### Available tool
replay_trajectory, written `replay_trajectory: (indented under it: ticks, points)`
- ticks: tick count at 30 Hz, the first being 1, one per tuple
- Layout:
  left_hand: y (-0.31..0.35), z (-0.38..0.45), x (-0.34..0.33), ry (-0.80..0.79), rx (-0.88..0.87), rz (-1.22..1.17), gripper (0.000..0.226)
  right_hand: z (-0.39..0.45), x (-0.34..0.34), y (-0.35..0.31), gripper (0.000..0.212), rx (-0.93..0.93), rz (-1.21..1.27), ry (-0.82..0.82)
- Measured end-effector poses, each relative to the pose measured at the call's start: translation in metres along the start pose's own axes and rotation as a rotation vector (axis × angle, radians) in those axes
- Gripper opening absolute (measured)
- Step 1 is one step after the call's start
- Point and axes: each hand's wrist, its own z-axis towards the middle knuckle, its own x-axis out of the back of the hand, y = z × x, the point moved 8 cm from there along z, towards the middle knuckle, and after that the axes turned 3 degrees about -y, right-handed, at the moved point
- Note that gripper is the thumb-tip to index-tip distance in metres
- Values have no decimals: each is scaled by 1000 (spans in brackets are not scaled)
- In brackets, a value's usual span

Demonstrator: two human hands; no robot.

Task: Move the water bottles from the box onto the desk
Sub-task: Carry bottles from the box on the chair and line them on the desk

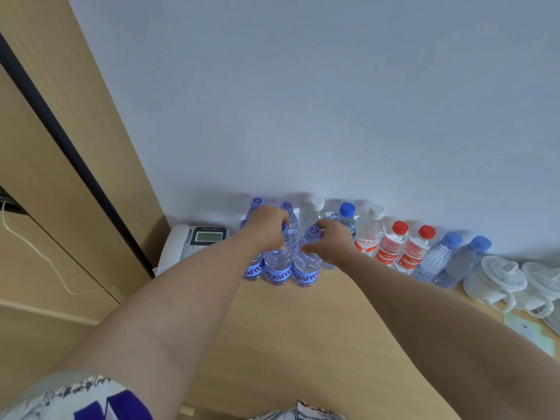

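Several blue-capped water bottles stand upright in a cluster at the back of the wooden desk (297, 328), close to the wall. My left hand (269, 225) grips the neck of one front bottle (277, 268). My right hand (328, 241) holds the neck of the bottle beside it (306, 268), just below its purple-blue cap. Both bottles stand on the desk. The box is out of view.
More bottles line the wall to the right: white-capped (368, 231), red-capped (391, 244) and pale blue ones (454, 262). White lidded mugs (497, 280) sit at the far right. A desk phone (194, 241) stands left of the cluster, beside a wooden cabinet (60, 177).
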Motion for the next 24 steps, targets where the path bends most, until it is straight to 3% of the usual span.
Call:
replay_trajectory:
  ticks: [6, 20, 24]
  points:
    - [11, -4, 0, 22, -51, 61, 22, -8, 2, -2, 32, -5, 54, 7]
    - [10, -1, -5, 14, -97, 47, 25, -22, -1, -1, 29, -52, 24, 106]
    - [12, -2, -4, -30, -111, 84, 28, -28, -3, -2, 50, -95, 11, 116]
